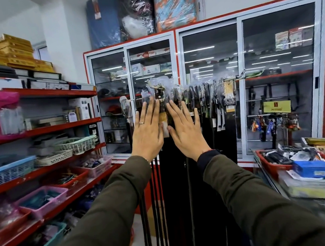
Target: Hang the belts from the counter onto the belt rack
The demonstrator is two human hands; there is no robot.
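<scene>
The belt rack (231, 79) stands in front of me, a horizontal bar crowded with several dark belts (205, 99) whose buckles are wrapped in plastic. Their straps hang down almost to the floor. My left hand (146, 132) is raised flat with fingers spread, in front of the belts at the rack's left end. My right hand (186, 129) is held up the same way just to its right. A single belt with a patterned buckle (159, 95) hangs between the two hands. Neither hand holds anything. The counter (304, 198) lies at the lower right.
Red shelves (45, 130) with baskets and boxes line the left side. A glass cabinet (211, 62) with sliding doors stands behind the rack. A red tray (277, 168) of packaged goods and a blue box (314, 168) sit on the counter. A key-chain stand (277, 125) is behind it.
</scene>
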